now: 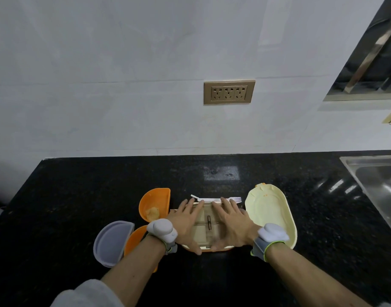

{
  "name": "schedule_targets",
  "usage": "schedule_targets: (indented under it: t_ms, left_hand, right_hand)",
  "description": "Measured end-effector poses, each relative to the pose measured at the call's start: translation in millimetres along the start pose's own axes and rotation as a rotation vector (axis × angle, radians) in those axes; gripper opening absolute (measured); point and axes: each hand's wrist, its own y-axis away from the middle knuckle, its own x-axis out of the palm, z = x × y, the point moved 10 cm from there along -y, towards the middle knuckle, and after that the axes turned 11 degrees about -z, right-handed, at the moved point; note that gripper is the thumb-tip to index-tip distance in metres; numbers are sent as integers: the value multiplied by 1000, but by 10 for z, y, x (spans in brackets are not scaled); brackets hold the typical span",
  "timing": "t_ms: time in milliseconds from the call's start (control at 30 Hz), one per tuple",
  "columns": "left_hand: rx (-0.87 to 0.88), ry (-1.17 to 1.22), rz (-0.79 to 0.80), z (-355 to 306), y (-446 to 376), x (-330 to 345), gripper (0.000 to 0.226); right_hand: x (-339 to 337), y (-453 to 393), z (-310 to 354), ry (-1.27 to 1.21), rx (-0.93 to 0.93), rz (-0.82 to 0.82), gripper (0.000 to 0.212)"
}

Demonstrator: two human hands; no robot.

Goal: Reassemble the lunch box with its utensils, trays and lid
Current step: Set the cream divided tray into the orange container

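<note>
Both hands are down flat on the lunch box base (206, 229), right at the near edge of the black bench (79, 196). The left hand (185, 220) spreads its fingers across the left half, thumb hooked over the near rim; the right hand (231, 220) mirrors it on the right half. Neither is clamped on anything: palms open, fingers apart, pressing. My guess is they are seating a clear inner cover (209, 218) into the base, pushing evenly so it goes down level.

The white fork (234, 199) lies just past the fingertips at twelve o'clock, touching the far rim or just beside it; I cannot tell which. The cream lid (272, 213) waits upside down at three o'clock, close enough to flip on last. One orange tray (156, 202) sits at ten o'clock with something pale inside. A second orange tray (136, 238) at eight o'clock lies beside a grey half-round lid (111, 242).
</note>
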Motion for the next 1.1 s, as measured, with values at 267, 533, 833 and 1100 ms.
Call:
schedule_targets:
  t_ms: [267, 533, 833, 1100]
  left_hand:
    - [8, -77, -9, -31, -26, -14, 143]
    - [14, -114, 13, -57, -80, 18, 144]
    - [-3, 4, 43, 106, -1, -3, 141]
    - [-43, -91, 32, 162, 47, -65, 137]
  right_hand:
    - [-4, -70, 36, 139, -9, 84, 138]
    - [16, -84, 18, 141, -25, 74, 139]
    - [-49, -101, -20, 46, -72, 94, 137]
    - [-81, -119, -155, 110, -119, 161, 140]
